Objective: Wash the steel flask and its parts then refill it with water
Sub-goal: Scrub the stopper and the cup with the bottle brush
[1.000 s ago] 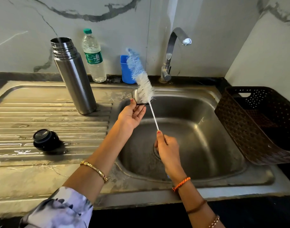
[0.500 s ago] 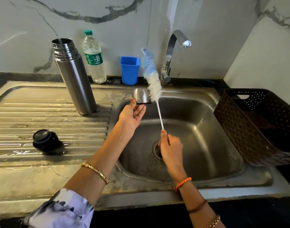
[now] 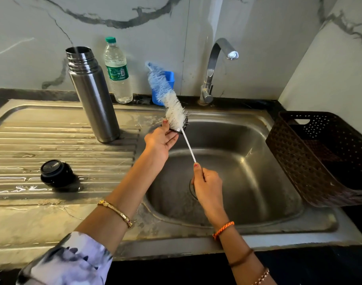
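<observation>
The open steel flask point(image 3: 93, 95) stands upright on the draining board, left of the sink basin point(image 3: 248, 161). Its black stopper point(image 3: 55, 173) lies further forward on the ribbed board. My left hand point(image 3: 160, 138) holds the flask's steel cup lid point(image 3: 181, 128) over the basin's back-left corner; the lid is mostly hidden behind the bristles. My right hand point(image 3: 206, 182) grips the white handle of a bottle brush point(image 3: 167, 97), whose white and blue bristles rest against the lid and point up and left.
A plastic water bottle point(image 3: 117, 70) and a blue cup point(image 3: 168, 79) stand by the wall. The tap point(image 3: 215, 64) is at the back, with no water running. A dark brown perforated basket point(image 3: 320, 157) sits on the sink's right edge.
The brush head has swung back left from in front of the tap, now covering the cup lid and the blue cup. My right hand has shifted slightly with it.
</observation>
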